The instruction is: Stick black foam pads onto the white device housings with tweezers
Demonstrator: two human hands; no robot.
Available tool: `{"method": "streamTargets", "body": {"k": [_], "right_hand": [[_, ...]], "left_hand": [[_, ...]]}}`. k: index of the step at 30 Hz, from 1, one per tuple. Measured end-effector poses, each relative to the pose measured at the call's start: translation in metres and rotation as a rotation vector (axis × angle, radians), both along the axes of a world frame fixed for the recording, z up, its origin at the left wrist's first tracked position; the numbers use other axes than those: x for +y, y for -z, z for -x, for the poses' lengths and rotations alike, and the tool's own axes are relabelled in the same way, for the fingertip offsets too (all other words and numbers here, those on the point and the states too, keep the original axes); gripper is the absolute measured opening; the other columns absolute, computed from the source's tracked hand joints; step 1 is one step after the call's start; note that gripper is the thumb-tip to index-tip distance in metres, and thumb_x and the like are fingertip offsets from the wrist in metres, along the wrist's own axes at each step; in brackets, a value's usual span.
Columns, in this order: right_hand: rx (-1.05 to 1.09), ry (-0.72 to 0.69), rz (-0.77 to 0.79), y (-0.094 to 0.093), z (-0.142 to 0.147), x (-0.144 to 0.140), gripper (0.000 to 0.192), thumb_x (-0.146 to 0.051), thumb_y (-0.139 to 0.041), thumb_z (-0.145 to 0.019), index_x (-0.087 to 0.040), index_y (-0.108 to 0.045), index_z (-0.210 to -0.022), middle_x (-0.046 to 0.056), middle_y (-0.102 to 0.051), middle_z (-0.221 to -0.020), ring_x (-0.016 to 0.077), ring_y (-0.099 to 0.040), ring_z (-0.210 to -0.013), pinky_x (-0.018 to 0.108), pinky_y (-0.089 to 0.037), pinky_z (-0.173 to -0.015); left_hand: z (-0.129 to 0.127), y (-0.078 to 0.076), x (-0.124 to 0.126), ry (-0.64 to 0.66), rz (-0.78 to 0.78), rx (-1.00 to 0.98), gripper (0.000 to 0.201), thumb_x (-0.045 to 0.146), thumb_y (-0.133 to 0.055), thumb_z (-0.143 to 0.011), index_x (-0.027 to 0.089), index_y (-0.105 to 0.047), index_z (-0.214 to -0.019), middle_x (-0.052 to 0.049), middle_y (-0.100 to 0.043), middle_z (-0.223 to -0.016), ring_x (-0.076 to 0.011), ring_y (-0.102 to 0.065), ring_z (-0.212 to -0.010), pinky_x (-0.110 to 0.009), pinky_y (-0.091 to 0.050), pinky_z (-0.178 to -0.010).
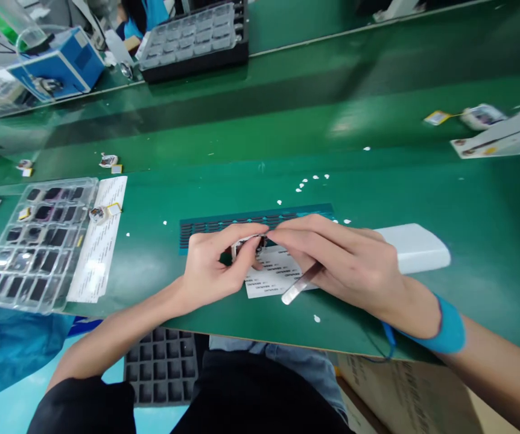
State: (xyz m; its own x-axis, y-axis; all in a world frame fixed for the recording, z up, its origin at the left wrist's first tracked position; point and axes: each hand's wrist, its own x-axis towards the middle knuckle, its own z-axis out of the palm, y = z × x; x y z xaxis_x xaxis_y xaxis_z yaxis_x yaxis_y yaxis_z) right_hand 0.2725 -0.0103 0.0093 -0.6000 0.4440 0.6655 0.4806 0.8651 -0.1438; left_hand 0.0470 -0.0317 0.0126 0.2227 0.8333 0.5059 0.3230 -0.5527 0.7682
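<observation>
Hands meet at frame centre over the green mat surface (423,199). Left hand (210,265) has fingers curled, thumb and forefinger pinched on a small white-and-dark electronic part (247,244), held just above a white printed label sheet (269,274). Right hand (345,262) is also closed down, fingertips touching the same part from the right, while a flat silver metal tweezer (300,286) is tucked under its fingers, tip end poking out toward lower centre. Blue wrist strap (447,328) on the right wrist, cord trailing off the surface edge.

Handling, as a judgement: the part looks tiny, light and probably fragile; best pinched by its edges, not its face. Label sheet is thin, floppy paper. Tweezer looks stiff and slick.

Counts: one part in hand; one label sheet under it; one tweezer; one dark blue slotted strip (224,224) just behind the hands; one white rounded block (416,247) right of centre, partly behind the right hand. At left, one clear plastic compartment tray (2,289) with dark pieces in many cells, exact number too small to tell, and one long white printed sheet (99,253) beside it with one loose small part (99,213) on it. Scattered white specks across the surface, uncounted. Upper frame: one grey tray (192,33) and one blue box (67,63).
</observation>
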Motion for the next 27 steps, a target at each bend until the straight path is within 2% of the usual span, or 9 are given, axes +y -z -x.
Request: {"method": "streamTargets", "body": {"k": [4, 6, 9, 12, 16, 19, 21, 24, 27], "right_hand": [[0.053, 0.001, 0.003, 0.000, 0.002, 0.000, 0.033, 0.002, -0.059, -0.103, -0.018, -0.066, -0.128, 0.003, -0.078, -0.118, 0.0105, -0.075, -0.095, 0.019, -0.059, -0.073], [0.101, 0.012, 0.023, 0.002, 0.004, -0.001, 0.034, 0.002, -0.061, -0.102, -0.020, -0.066, -0.128, 0.002, -0.078, -0.116, 0.0110, -0.075, -0.093, 0.021, -0.061, -0.075], [0.141, 0.063, 0.017, 0.004, 0.005, -0.003, 0.031, -0.001, -0.064, -0.103, -0.025, -0.066, -0.123, 0.000, -0.079, -0.112, 0.0122, -0.075, -0.088, 0.024, -0.063, -0.072], [0.102, 0.094, -0.043, 0.010, 0.003, -0.005, 0.027, -0.005, -0.063, -0.105, -0.025, -0.069, -0.123, 0.000, -0.080, -0.116, 0.0134, -0.077, -0.092, 0.024, -0.064, -0.075], [0.046, 0.099, -0.161, 0.012, -0.003, -0.007, 0.030, -0.010, -0.064, -0.105, -0.020, -0.071, -0.133, 0.004, -0.081, -0.120, 0.0164, -0.079, -0.098, 0.024, -0.066, -0.083], [-0.073, 0.050, -0.122, 0.004, -0.006, -0.008, 0.041, -0.005, -0.060, -0.104, -0.021, -0.067, -0.141, 0.005, -0.081, -0.123, 0.0183, -0.080, -0.099, 0.027, -0.067, -0.081], [-0.131, 0.029, -0.122, -0.002, -0.006, -0.008, 0.043, 0.001, -0.057, -0.103, -0.019, -0.066, -0.140, 0.005, -0.082, -0.122, 0.0184, -0.081, -0.099, 0.026, -0.067, -0.080], [-0.156, 0.016, -0.171, -0.005, -0.005, -0.005, 0.036, 0.004, -0.058, -0.101, -0.012, -0.067, -0.132, 0.009, -0.082, -0.117, 0.0190, -0.081, -0.099, 0.025, -0.064, -0.077], [-0.149, 0.015, -0.193, 0.000, -0.007, 0.000, 0.035, -0.003, -0.062, -0.103, -0.014, -0.066, -0.135, 0.008, -0.082, -0.117, 0.0180, -0.081, -0.094, 0.026, -0.064, -0.073]], "left_hand": [[-0.001, 0.000, 0.001, 0.094, 0.169, -0.134, 0.009, 0.010, -0.070, -0.098, 0.013, -0.076, -0.105, 0.002, -0.079, -0.067, -0.0118, -0.076, -0.051, -0.013, -0.055, -0.048], [0.000, 0.001, 0.000, 0.154, 0.317, -0.210, 0.008, 0.017, -0.071, -0.100, 0.012, -0.075, -0.105, 0.000, -0.079, -0.072, -0.0142, -0.077, -0.051, -0.014, -0.055, -0.045], [0.002, 0.001, -0.001, 0.206, 0.488, -0.281, 0.017, 0.029, -0.071, -0.103, 0.013, -0.075, -0.106, -0.004, -0.080, -0.081, -0.0175, -0.079, -0.055, -0.017, -0.055, -0.044], [0.004, 0.002, -0.002, 0.225, 0.528, -0.304, 0.022, 0.035, -0.071, -0.104, 0.013, -0.075, -0.107, -0.005, -0.079, -0.086, -0.0176, -0.079, -0.057, -0.017, -0.051, -0.041], [0.004, 0.003, -0.004, 0.232, 0.594, -0.294, 0.026, 0.038, -0.068, -0.104, 0.014, -0.076, -0.107, -0.003, -0.073, -0.079, -0.0163, -0.078, -0.056, -0.017, -0.049, -0.040], [0.002, 0.003, -0.005, 0.236, 0.632, -0.297, 0.023, 0.036, -0.066, -0.104, 0.015, -0.075, -0.104, -0.002, -0.070, -0.075, -0.0157, -0.076, -0.055, -0.017, -0.049, -0.041], [0.001, 0.003, -0.005, 0.232, 0.638, -0.288, 0.021, 0.034, -0.065, -0.103, 0.015, -0.074, -0.101, 0.000, -0.066, -0.069, -0.0162, -0.077, -0.054, -0.016, -0.046, -0.039], [0.000, 0.002, -0.005, 0.228, 0.621, -0.265, 0.018, 0.030, -0.064, -0.102, 0.015, -0.072, -0.096, 0.003, -0.061, -0.062, -0.0167, -0.077, -0.054, -0.014, -0.040, -0.038], [-0.001, -0.001, -0.005, 0.269, 0.617, -0.256, 0.015, 0.027, -0.064, -0.102, 0.015, -0.069, -0.095, 0.004, -0.060, -0.059, -0.0177, -0.078, -0.054, -0.013, -0.039, -0.038]]}}
